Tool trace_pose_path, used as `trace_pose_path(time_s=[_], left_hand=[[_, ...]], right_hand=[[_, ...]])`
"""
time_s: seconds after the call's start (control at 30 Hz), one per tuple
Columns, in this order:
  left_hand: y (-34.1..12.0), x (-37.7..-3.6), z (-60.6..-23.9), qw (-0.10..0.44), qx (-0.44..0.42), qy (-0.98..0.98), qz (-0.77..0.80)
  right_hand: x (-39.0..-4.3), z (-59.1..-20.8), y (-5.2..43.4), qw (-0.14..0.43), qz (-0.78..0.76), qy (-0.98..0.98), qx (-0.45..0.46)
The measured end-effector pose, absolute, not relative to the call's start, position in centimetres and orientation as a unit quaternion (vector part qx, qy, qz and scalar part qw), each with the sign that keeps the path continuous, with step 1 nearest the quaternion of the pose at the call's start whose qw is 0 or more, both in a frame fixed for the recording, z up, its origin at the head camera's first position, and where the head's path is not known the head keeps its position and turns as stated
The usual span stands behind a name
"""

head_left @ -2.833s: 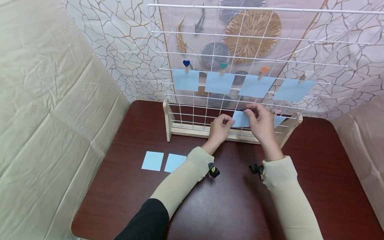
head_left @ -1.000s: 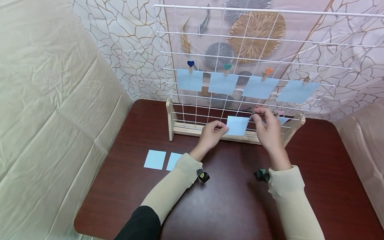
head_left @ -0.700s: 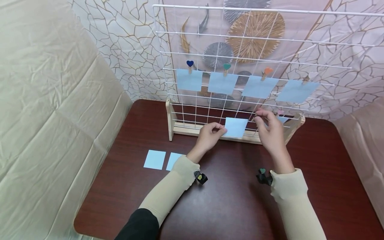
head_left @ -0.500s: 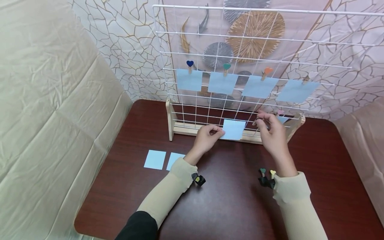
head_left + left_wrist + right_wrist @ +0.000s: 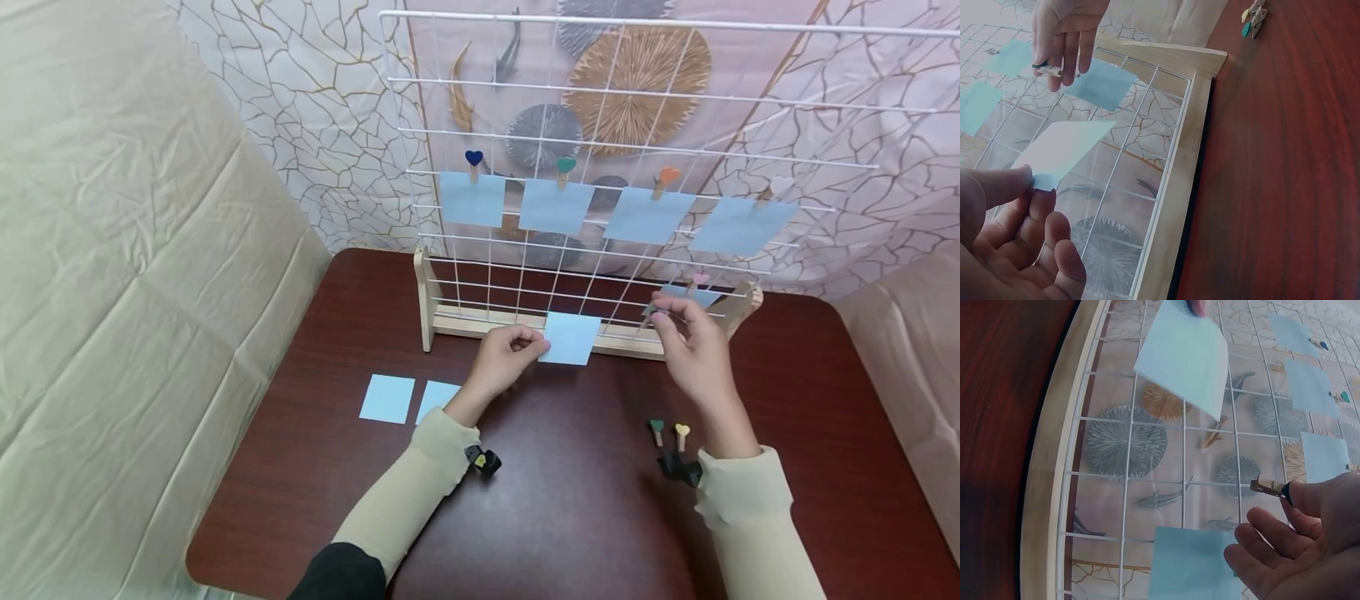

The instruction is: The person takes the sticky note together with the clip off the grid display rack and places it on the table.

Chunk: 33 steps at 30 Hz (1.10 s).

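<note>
My left hand (image 5: 504,360) pinches a light blue paper square (image 5: 572,339) by its left edge, in front of the rack's wooden base. Between thumb and forefinger, my right hand (image 5: 697,346) holds a small wooden clothespin (image 5: 1267,485) with a dark top, apart from the paper. The white wire grid rack (image 5: 540,17) stands behind both hands. Several blue squares hang in a row on it from heart-topped clothespins, among them a left one (image 5: 472,202) under a dark blue heart (image 5: 474,157). Lower right, partly behind my right hand, another square (image 5: 705,297) hangs under a pink heart (image 5: 700,279).
Two blue squares lie on the dark red table at left: one whole in view (image 5: 387,398), the other (image 5: 437,398) partly covered by my left arm. Near my right wrist lie a green-heart clothespin (image 5: 657,431) and a yellow-heart clothespin (image 5: 682,435). Fabric walls enclose the table.
My left hand has drawn the paper square down and left, away from the wires. My right hand has moved down and right with the clothespin, and the two table clothespins have come into view.
</note>
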<state>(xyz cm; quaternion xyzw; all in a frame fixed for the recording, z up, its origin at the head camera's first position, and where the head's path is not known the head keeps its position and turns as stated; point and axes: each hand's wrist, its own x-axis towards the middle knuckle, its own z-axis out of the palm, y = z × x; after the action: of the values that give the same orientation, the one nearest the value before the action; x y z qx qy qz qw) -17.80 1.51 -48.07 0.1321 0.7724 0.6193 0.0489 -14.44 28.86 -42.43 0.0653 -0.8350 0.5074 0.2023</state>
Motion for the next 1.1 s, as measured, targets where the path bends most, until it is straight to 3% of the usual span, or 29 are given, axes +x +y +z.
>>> trace_pose_path(time_s=[0.57,1.1], left_hand=[[-1.2,-16.4,-49.7,0.062,0.100,0.793,0.598],[-3.0,-15.1,-51.5,0.072,0.086,0.790,0.602]], right_hand=[[-11.7,-45.2,31.8,0.189,0.494,-0.848,0.011],[-8.7,-47.7,35.9,0.143,0.454,-0.879,-0.012]])
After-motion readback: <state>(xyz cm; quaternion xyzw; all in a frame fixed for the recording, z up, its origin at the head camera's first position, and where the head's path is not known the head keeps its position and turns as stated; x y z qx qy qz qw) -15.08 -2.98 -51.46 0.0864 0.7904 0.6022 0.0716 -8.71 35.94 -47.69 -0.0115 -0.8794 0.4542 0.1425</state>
